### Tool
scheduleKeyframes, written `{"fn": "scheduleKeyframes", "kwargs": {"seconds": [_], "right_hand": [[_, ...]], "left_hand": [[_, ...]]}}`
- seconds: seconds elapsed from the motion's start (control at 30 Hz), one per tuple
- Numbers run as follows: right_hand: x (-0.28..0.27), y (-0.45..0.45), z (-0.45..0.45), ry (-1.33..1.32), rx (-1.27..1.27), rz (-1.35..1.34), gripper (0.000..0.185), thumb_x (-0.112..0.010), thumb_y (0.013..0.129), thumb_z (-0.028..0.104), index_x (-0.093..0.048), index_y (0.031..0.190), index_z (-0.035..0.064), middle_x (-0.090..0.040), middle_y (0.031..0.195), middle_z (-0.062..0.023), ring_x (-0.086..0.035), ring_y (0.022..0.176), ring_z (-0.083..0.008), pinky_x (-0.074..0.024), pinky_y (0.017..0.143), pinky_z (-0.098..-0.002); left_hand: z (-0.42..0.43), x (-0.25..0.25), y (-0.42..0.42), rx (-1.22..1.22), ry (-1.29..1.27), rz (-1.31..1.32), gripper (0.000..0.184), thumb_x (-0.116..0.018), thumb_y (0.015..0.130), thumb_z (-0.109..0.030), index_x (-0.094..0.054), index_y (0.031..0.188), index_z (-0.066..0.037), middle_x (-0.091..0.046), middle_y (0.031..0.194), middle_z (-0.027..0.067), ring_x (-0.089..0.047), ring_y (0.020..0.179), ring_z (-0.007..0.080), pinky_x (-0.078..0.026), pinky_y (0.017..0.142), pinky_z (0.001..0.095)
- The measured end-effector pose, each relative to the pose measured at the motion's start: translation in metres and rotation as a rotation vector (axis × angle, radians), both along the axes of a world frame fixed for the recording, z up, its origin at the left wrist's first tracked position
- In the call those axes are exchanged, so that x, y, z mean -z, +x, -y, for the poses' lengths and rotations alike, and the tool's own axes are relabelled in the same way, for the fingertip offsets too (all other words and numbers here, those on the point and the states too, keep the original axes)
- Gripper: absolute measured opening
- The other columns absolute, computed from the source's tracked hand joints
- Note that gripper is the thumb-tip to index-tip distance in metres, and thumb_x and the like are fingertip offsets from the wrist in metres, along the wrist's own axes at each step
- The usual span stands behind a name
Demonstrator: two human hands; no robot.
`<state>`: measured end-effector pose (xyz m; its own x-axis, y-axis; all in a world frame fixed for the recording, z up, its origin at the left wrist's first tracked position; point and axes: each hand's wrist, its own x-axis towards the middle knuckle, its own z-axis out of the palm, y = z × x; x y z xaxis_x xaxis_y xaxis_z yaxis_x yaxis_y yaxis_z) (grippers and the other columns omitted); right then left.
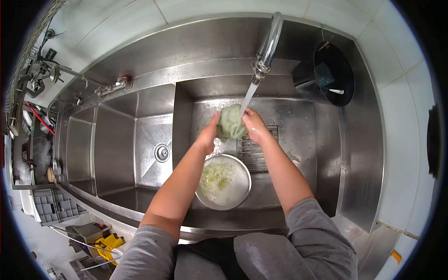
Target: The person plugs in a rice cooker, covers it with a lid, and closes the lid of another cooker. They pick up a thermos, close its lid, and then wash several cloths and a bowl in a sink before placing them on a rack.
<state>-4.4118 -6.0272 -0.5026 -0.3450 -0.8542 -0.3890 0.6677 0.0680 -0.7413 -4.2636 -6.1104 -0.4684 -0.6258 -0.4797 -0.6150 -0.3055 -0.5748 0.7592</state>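
Under the running faucet [267, 51], my left hand [208, 135] and my right hand [255, 126] hold a pale green, rounded bundle [230, 122] between them. Its surface looks folded and is blurred, so I cannot tell whether it is cloth or leafy. The left hand presses its left side, and the right fingers close on its right edge. Water falls onto the bundle beside my right fingers. Just below the hands, a round metal bowl [247, 186] stands in the sink, holding foamy, yellowish-green liquid.
A metal rack [252, 156] lies on the sink floor, partly behind my right forearm. At the right back stands a dark, round pan or bin [345, 70] with a small light object inside. To the left is a second basin [149, 126] with a drain, beyond a raised divider.
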Motion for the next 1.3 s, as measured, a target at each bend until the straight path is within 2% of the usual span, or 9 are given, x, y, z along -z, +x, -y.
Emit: {"fn": "scheduleKeyframes", "kwargs": {"seconds": [0.17,0.37,0.47,0.57,0.67,0.8,1.07,1.13,1.3], "right_hand": [[0.004,0.024,0.001,0.093,0.121,-1.051,0.025,-0.068,0.082,0.022,-0.060,0.093,0.0010,-0.064,0.085,-0.0114,-0.059,0.078,-0.0186,-0.0473,0.073,-0.0330],[-0.046,0.026,-0.007,0.031,-0.015,-1.188,0.014,-0.063,0.086,0.017,-0.058,0.090,0.0041,-0.061,0.082,-0.0136,-0.059,0.078,-0.0223,-0.0476,0.074,-0.0350],[-0.078,0.003,-0.001,0.038,-0.093,-1.293,0.013,-0.059,0.090,0.014,-0.062,0.097,0.0045,-0.064,0.089,-0.0106,-0.061,0.081,-0.0197,-0.0480,0.073,-0.0323],[-0.110,-0.016,0.000,-0.155,-0.489,-0.381,0.025,-0.056,0.092,0.013,-0.062,0.109,-0.0045,-0.065,0.097,-0.0095,-0.064,0.087,-0.0163,-0.0523,0.074,-0.0264],[-0.113,-0.031,0.001,-0.039,-0.306,-0.742,0.023,-0.056,0.089,0.010,-0.063,0.104,-0.0054,-0.065,0.098,-0.0128,-0.064,0.084,-0.0187,-0.0530,0.074,-0.0290],[-0.038,-0.044,0.000,0.106,-0.017,-1.258,0.023,-0.056,0.088,0.011,-0.062,0.102,-0.0062,-0.067,0.095,-0.0122,-0.064,0.083,-0.0193,-0.0505,0.075,-0.0292],[-0.028,0.011,-0.010,-0.153,0.211,-0.501,0.022,-0.059,0.092,0.022,-0.064,0.090,0.0001,-0.061,0.077,-0.0073,-0.054,0.075,-0.0116,-0.0452,0.071,-0.0302],[-0.054,0.028,-0.005,-0.122,0.296,-0.631,0.018,-0.062,0.089,0.017,-0.062,0.082,0.0002,-0.060,0.074,-0.0061,-0.055,0.071,-0.0135,-0.0453,0.078,-0.0317],[-0.067,0.084,-0.004,-0.494,0.485,-1.305,0.023,-0.065,0.083,0.014,-0.058,0.066,0.0015,-0.055,0.061,-0.0126,-0.058,0.064,-0.0304,-0.0461,0.080,-0.0370]], "left_hand": [[-0.017,0.035,-0.018,-0.064,0.324,-0.009,0.077,-0.034,0.091,-0.064,-0.019,0.148,-0.014,-0.004,0.155,0.0142,-0.009,0.140,0.0424,-0.017,0.104,0.0677],[-0.014,0.067,-0.037,-0.134,0.273,-0.249,0.049,-0.041,0.097,-0.044,-0.046,0.130,-0.008,-0.047,0.131,0.0143,-0.049,0.117,0.0298,-0.042,0.096,0.0455],[-0.005,0.066,-0.052,-0.136,-0.028,0.082,0.035,-0.050,0.094,-0.030,-0.057,0.117,-0.004,-0.059,0.117,0.0118,-0.056,0.109,0.0238,-0.044,0.091,0.0384],[-0.009,0.054,-0.052,0.148,-0.975,-0.244,0.030,-0.059,0.085,-0.017,-0.059,0.112,-0.004,-0.063,0.105,0.0131,-0.059,0.101,0.0265,-0.046,0.087,0.0374],[0.003,0.062,-0.061,0.657,-1.656,0.192,0.028,-0.062,0.083,-0.015,-0.061,0.109,-0.005,-0.063,0.103,0.0139,-0.059,0.100,0.0290,-0.046,0.088,0.0377],[-0.007,-0.025,-0.052,0.359,-0.630,-0.049,0.026,-0.063,0.082,-0.007,-0.060,0.108,-0.002,-0.062,0.104,0.0068,-0.057,0.096,0.0140,-0.045,0.084,0.0276],[0.004,-0.001,-0.029,-0.378,-0.263,-0.302,0.020,-0.057,0.090,-0.015,-0.057,0.109,-0.010,-0.059,0.093,0.0017,-0.055,0.085,0.0120,-0.042,0.079,0.0259],[-0.012,-0.012,-0.031,-0.405,0.063,0.090,0.043,-0.051,0.094,-0.043,-0.048,0.125,-0.014,-0.050,0.123,0.0057,-0.043,0.116,0.0175,-0.041,0.092,0.0389],[-0.011,0.073,-0.019,-0.216,-0.047,-0.516,0.046,-0.047,0.096,-0.041,-0.051,0.122,-0.004,-0.058,0.099,0.0128,-0.055,0.084,0.0256,-0.048,0.076,0.0423]]}}
